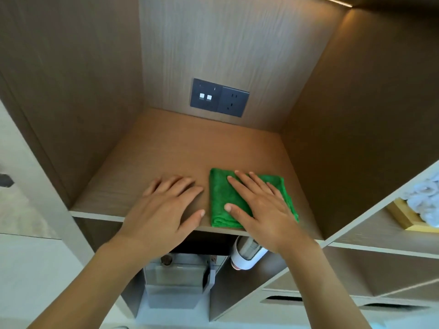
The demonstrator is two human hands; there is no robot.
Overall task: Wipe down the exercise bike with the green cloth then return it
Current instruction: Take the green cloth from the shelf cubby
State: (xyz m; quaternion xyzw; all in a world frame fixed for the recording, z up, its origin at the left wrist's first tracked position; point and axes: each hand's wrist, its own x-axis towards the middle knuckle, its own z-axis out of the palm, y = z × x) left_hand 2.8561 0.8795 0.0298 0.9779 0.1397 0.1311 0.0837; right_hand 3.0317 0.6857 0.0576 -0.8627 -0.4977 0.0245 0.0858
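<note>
Both hands flat: right hand (260, 210) on green cloth (222, 200) at shelf (166, 148) edge

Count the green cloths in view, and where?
1. The green cloth lies folded on the wooden shelf, near its front edge, under the flat right hand. No other shows; lower compartments are partly hidden.

A wooden shelf (152, 162) is seen inside a wood-panelled niche. On its back wall a dark socket plate (219, 98) is mounted — two small white switches on the left half. Below the shelf a white cylindrical appliance (247, 256) and a grey box (177, 283) are stored. At the right, rolled white towels (425, 198) are kept in a yellow tray (403, 218).
</note>
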